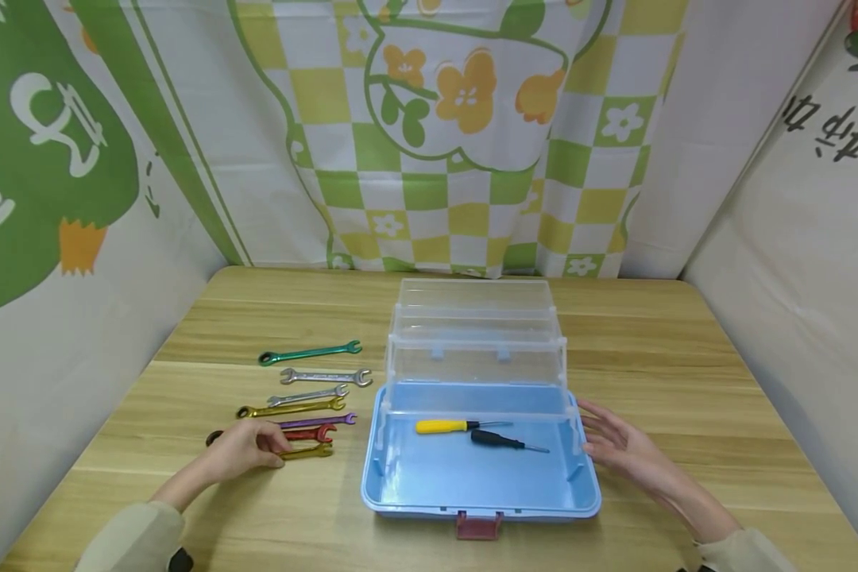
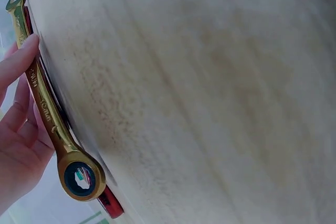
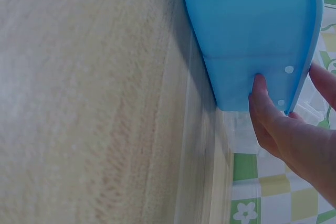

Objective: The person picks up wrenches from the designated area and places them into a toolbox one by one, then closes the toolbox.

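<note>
My left hand point(image 1: 243, 451) pinches the nearest gold wrench point(image 1: 307, 452) between thumb and fingers. In the left wrist view, that gold wrench point(image 2: 50, 114) shows its ratchet ring, and a red wrench point(image 2: 110, 204) lies close behind it. On the right, my right hand point(image 1: 632, 457) touches the side of a light-blue toolbox point(image 1: 472, 485), fingers extended against its wall and rim. The toolbox has its clear lid and trays raised. Inside it lie a yellow-handled screwdriver point(image 1: 439, 427) and a black-handled screwdriver point(image 1: 496, 438).
Beyond the left hand lie a purple wrench point(image 1: 318, 421), another gold wrench point(image 1: 293, 409), two silver wrenches point(image 1: 326, 377) and a green wrench point(image 1: 311, 353). The toolbox's dark red latch point(image 1: 479, 526) hangs at its front. Printed curtains point(image 1: 457, 199) enclose the wooden table point(image 1: 658, 342).
</note>
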### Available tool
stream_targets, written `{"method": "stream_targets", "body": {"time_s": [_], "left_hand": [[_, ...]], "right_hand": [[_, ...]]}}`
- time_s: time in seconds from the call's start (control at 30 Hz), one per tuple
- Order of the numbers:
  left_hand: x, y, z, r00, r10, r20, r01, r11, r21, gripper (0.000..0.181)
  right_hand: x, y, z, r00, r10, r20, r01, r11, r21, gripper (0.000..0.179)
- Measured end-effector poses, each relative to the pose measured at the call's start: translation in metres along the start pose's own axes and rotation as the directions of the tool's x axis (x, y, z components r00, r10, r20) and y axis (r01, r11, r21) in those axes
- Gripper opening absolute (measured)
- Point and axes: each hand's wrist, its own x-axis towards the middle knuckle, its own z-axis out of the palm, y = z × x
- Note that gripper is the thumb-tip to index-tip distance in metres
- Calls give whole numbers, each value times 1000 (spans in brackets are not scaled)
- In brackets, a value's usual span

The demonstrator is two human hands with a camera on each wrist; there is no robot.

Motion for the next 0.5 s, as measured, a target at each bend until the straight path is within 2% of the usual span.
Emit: {"method": "stream_targets", "body": {"time_s": [0.2,0.5], "left_hand": [[1,3,-1,1000,-9,-2,9,1000,-21,15],[3,16,-6,999,-31,-8,31,999,-26,14]], "right_hand": [[0,-1,0,1000,9,-9,-9,1000,-14,68],[0,0,0,1000,13,-8,-13,1000,-8,69]]}}
